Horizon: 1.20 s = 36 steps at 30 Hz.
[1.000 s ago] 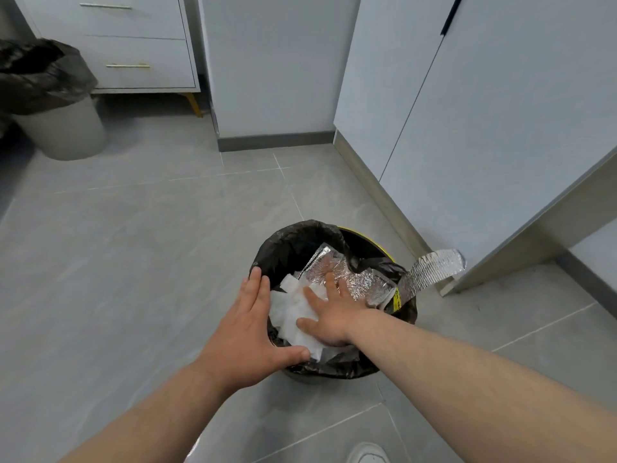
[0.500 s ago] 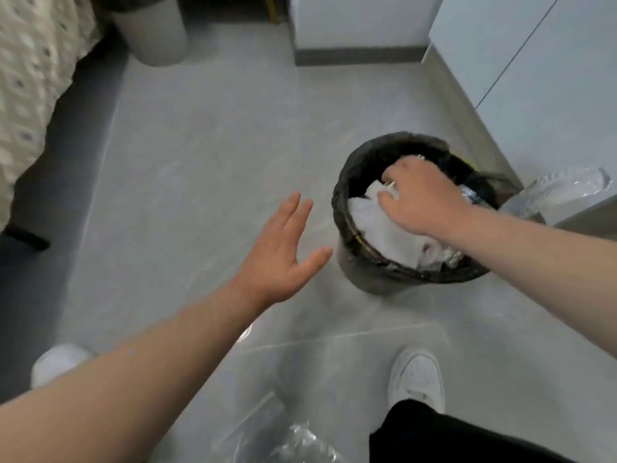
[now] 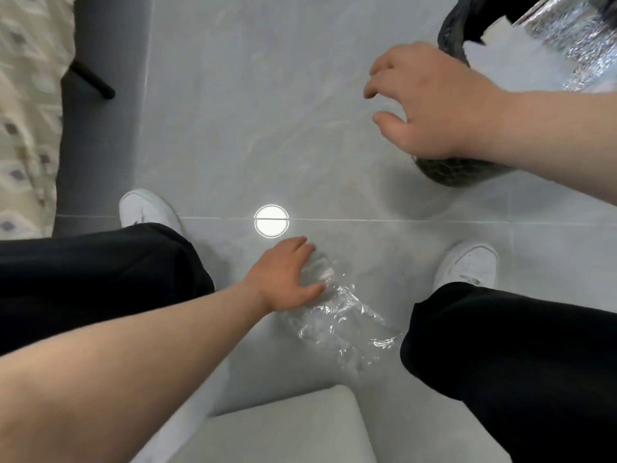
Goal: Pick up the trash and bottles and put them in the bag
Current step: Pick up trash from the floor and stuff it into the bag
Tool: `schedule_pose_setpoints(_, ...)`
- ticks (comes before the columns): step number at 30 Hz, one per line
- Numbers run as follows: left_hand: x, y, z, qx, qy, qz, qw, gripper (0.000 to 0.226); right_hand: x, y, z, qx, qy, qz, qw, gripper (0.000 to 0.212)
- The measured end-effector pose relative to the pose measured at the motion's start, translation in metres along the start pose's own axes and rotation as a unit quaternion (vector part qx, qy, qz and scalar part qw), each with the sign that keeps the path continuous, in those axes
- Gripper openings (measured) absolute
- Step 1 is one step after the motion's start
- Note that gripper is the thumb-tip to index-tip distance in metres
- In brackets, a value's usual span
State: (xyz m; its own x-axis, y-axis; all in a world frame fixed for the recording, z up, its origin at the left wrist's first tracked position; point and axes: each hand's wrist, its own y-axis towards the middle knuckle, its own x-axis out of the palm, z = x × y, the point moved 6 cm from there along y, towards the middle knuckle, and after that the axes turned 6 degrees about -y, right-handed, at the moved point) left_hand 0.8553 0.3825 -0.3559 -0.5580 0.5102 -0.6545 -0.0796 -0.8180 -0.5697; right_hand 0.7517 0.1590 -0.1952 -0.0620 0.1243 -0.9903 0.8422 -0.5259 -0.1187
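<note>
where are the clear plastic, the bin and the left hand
clear plastic (image 3: 340,315): head view, crumpled middle
bin (image 3: 450,173): head view, lower wall
left hand (image 3: 283,275): head view, back of hand

Open floor (image 3: 250,111) left of bag (image 3: 449,31)

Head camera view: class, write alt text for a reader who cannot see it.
A person's left hand touches crumpled clear plastic on the grey floor between their white shoes. The right hand, loosely curled and empty, hangs by a black-lined bin holding white paper and silver foil.
</note>
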Motion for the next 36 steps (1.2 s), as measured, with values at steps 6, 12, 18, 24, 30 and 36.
schedule_pose_setpoints(6, 0.087, -0.026, -0.014, -0.286, -0.069, -0.039, 0.955, 0.131, 0.049, -0.016, -0.027, -0.043, -0.004, -0.08, 0.996, 0.049)
schedule_pose_setpoints(12, 0.101, -0.016, -0.015, -0.35, -0.013, -0.002, 0.937, 0.115, 0.054, -0.006, -0.008, -0.005, 0.013, -0.066, 0.998, 0.048)
schedule_pose_setpoints(18, 0.08, -0.006, -0.042, -0.26, 0.002, 0.025, 0.965, 0.063, 0.054, -0.001, 0.006, 0.024, 0.026, -0.071, 0.997, 0.049)
schedule_pose_setpoints(24, 0.037, 0.014, -0.074, -0.264, -0.233, 0.043, 0.935, 0.02, 0.058, 0.003, 0.014, 0.033, 0.037, -0.088, 0.995, 0.05)
schedule_pose_setpoints(30, -0.054, 0.042, -0.078, -0.218, -0.396, 0.146, 0.88, 0.007, 0.03, 0.011, 0.031, 0.052, 0.055, -0.063, 0.995, 0.055)
schedule_pose_setpoints(36, -0.162, 0.063, 0.004, -0.106, -0.481, 0.22, 0.842, 0.007, -0.045, 0.007, 0.058, 0.08, 0.125, 0.113, 0.983, 0.027)
